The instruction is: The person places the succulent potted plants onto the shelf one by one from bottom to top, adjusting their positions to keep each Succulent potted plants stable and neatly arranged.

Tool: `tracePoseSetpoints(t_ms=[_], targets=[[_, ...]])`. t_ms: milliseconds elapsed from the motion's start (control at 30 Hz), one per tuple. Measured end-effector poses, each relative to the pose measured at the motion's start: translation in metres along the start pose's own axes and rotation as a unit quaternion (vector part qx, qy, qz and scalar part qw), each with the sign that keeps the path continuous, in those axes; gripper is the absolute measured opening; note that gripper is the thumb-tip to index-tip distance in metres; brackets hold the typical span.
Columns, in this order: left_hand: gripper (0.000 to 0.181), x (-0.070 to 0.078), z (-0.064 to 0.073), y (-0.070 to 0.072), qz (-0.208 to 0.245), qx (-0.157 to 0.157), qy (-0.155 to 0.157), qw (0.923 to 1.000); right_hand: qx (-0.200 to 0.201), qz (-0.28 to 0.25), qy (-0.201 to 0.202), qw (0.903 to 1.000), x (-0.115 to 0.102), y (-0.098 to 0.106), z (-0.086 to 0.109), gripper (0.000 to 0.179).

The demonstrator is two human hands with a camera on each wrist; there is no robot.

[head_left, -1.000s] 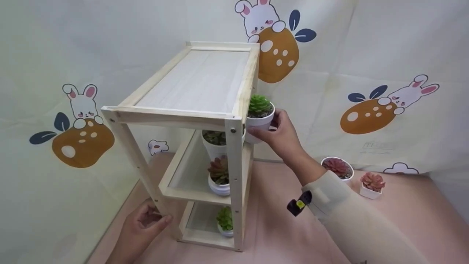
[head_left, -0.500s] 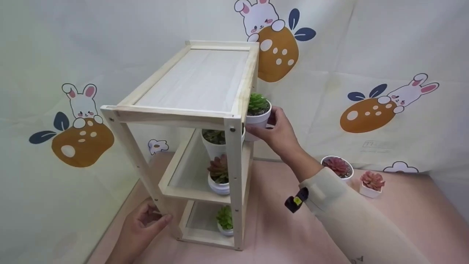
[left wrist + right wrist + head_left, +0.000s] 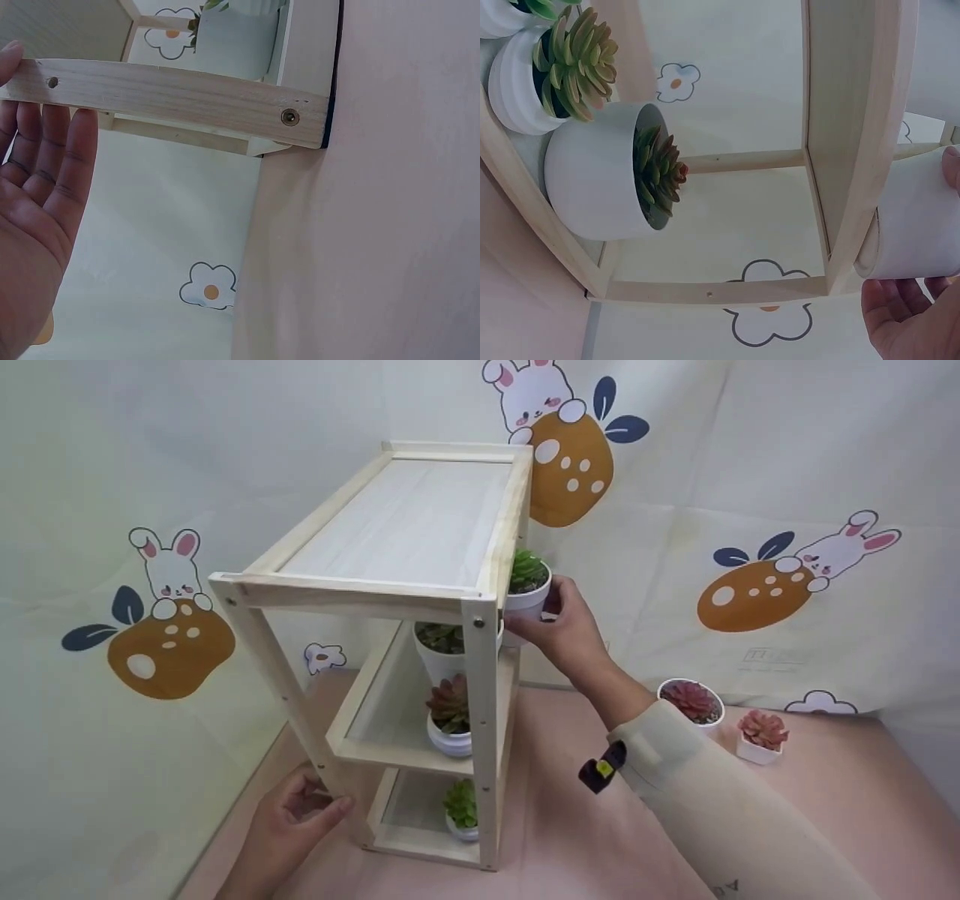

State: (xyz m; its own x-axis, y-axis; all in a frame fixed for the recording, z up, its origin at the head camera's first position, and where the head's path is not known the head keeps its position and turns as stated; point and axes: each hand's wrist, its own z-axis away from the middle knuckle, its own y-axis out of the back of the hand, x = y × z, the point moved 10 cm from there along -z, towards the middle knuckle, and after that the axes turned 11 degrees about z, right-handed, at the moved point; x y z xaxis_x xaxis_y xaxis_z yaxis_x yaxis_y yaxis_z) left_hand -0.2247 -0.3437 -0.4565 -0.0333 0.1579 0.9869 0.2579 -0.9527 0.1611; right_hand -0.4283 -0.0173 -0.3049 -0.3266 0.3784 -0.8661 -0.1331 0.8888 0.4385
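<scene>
At the lower left of the head view, we see the left hand (image 3: 289, 825) holding the slanting leg (image 3: 286, 703) of a three-tier wooden rack (image 3: 405, 521), thumb on one side and fingers on the other. The rack looks light and stiff, so we would judge a low grip on that leg enough to brace it.

Near the centre, the rack's lower tiers carry more succulents: a small green succulent (image 3: 460, 802) on the bottom one, and above it a reddish succulent (image 3: 448, 706) in a ridged white bowl, just in front of a larger white pot (image 3: 442, 662) with dark leaves.

Just right of centre, the bright green succulent (image 3: 526, 570) sits in a tapered white pot (image 3: 526, 601) at the rack's right side, below the level of the top. The right hand (image 3: 566, 634) grips this pot by its wall, thumb nearest us. In the right wrist view the base is close to a tier's edge; we cannot tell whether it bears on the wood.

We take the pot to be light, rigid and rather smooth, so it might slip if pinched lightly. A hold below the rim seems best, clear of the leaves, which look bendable, and of the loose-looking grit.

Farther right, on the pink surface (image 3: 840, 780), stand a red succulent (image 3: 691, 702) in a round pot and a pinkish one (image 3: 763, 733) in a squarish pot.
</scene>
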Motion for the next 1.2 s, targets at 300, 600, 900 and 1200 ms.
tracePoseSetpoints(t_ms=[300,600,900,1200], targets=[[0.041,0.000,0.002,-0.001,0.003,-0.004,0.012,0.9999,-0.002,0.009,0.008,0.9999,-0.003,-0.003,-0.002,0.079],[0.042,-0.002,0.000,0.000,-0.006,-0.003,0.024,0.9997,-0.003,0.028,0.016,0.9995,-0.006,-0.005,-0.002,0.073],[0.043,-0.003,0.000,0.000,-0.009,-0.003,0.024,0.9997,-0.007,0.031,0.017,0.9993,-0.002,-0.008,0.000,0.067],[0.037,0.000,0.000,0.000,0.001,0.001,-0.004,1.0000,-0.009,0.020,0.013,0.9997,0.002,-0.012,0.002,0.055]])
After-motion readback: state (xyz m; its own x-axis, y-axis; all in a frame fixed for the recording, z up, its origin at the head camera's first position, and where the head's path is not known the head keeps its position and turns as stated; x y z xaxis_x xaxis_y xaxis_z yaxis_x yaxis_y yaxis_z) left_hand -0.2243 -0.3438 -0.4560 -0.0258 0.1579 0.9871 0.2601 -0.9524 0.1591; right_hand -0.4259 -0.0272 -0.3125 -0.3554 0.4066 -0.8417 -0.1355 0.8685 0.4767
